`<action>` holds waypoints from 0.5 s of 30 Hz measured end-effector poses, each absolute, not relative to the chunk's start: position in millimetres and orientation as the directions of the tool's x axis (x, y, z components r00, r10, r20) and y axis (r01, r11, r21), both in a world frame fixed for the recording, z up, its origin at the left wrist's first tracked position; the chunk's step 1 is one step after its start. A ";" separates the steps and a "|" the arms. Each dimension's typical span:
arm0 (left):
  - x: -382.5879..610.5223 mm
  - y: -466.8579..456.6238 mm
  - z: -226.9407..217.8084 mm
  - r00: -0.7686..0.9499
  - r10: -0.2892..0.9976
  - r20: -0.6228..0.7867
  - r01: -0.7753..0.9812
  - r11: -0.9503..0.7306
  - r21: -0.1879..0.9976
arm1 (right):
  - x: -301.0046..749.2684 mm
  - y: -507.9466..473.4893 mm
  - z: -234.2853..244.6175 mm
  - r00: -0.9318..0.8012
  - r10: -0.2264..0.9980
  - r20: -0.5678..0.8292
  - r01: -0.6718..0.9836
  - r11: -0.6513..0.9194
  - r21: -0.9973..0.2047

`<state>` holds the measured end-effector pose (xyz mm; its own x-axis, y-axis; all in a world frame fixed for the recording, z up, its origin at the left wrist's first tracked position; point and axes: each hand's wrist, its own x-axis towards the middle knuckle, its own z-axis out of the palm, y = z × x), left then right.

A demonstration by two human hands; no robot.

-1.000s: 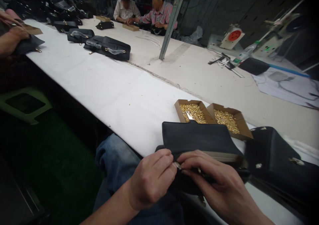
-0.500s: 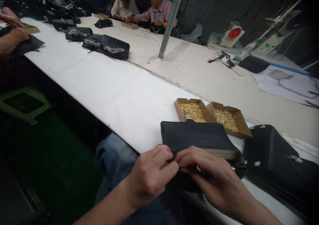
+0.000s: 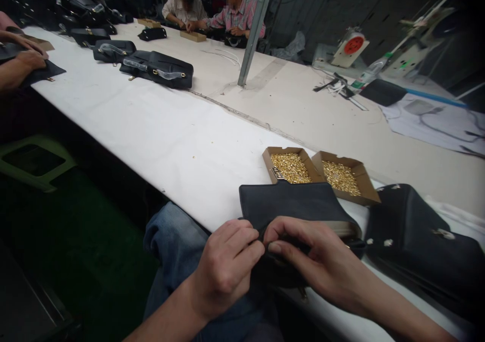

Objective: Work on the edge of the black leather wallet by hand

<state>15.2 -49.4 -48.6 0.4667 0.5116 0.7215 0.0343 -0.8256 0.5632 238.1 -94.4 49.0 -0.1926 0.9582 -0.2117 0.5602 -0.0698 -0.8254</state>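
At the near edge of the white worktable [image 3: 151,125], a black flap handbag [image 3: 288,200] is held with its flap opened toward the far side. Its left end is pinched by the left hand [image 3: 229,269] and right hand [image 3: 318,258] (the exact part gripped is hidden). If the bag is pushed farther, the left cardboard tray [image 3: 267,161] could be caught by the clasp [image 3: 278,173] and gold-coloured fittings [image 3: 293,167] spilled. The tabletop is lightly creased; at far left, finished-looking handbags [image 3: 172,70] are laid out. Two co-workers [image 3: 242,16] are seated beyond.

black bag [image 3: 286,200], gold bits [image 3: 291,167], white table [image 3: 170,125]
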 end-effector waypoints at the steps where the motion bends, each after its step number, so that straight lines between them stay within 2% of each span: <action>1: 15.7 -49.6 -51.9 0.458 0.521 0.720 0.025 -0.817 0.576 | 236.7 -92.6 50.8 -0.193 0.957 -0.216 0.568 -0.071 -0.820; 15: 17.9 -57.2 -67.1 0.395 0.502 0.769 0.030 -0.844 0.536 | 225.7 -68.4 65.2 -0.122 0.937 -0.326 0.743 -0.131 -0.656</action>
<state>17.9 -57.2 -67.1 0.3951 0.5024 0.7691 0.0300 -0.8438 0.5357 225.7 -68.4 65.2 -0.1222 0.9374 -0.3262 0.7432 -0.1314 -0.6561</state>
